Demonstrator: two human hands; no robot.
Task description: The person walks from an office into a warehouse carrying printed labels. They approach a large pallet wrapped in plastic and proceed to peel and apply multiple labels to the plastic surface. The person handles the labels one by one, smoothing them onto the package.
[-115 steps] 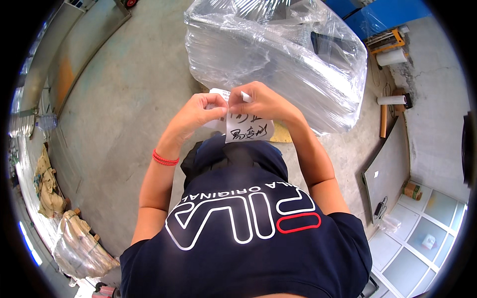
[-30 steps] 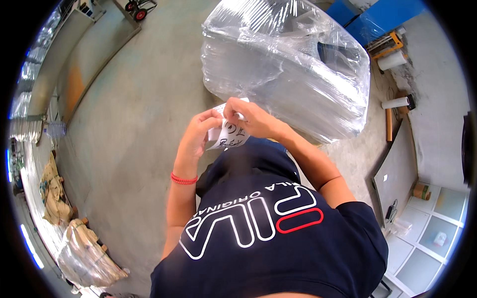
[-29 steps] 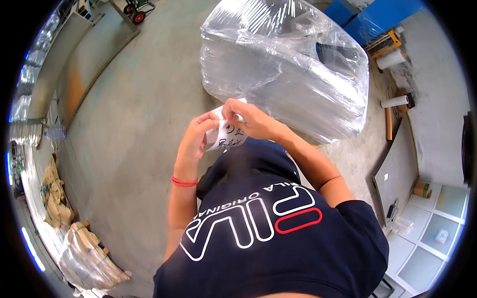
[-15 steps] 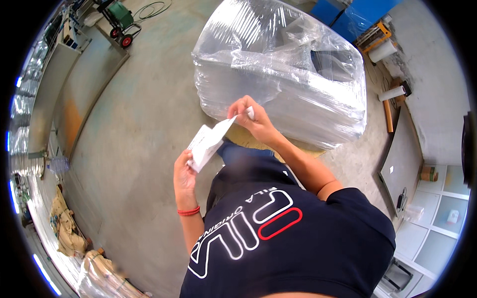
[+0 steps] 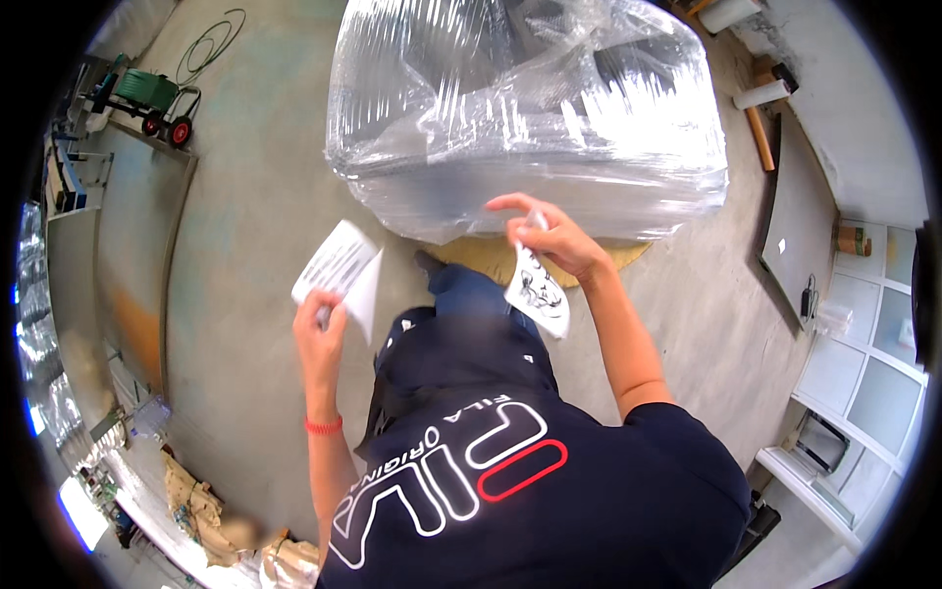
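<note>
My left hand [image 5: 320, 334] pinches printed white papers [image 5: 339, 257], with one corner hanging down beside the fingers. To its right, my right hand [image 5: 557, 241] grips a separate white sticker-like sheet [image 5: 538, 296] with a black line drawing. A bit of white shows between those fingers, and the index finger points out to the left. Just ahead of both hands stands a large bulky object wrapped in clear plastic film [image 5: 442, 182]; what is inside is hard to make out. Neither hand visibly touches it.
Under the wrapped object is a yellowish base [image 5: 481, 257]. A green hose cart [image 5: 149, 93] with red wheels stands far left. At the right are a dark panel [image 5: 800, 216], film rolls [image 5: 761, 94] and white cabinets [image 5: 849, 358]. Brown wrapped bundles [image 5: 196, 501] lie near left.
My hands have moved apart, and the drawn sheet is now in the right hand, away from the papers in the left. The view has turned, and the wrapped object sits higher in it.
</note>
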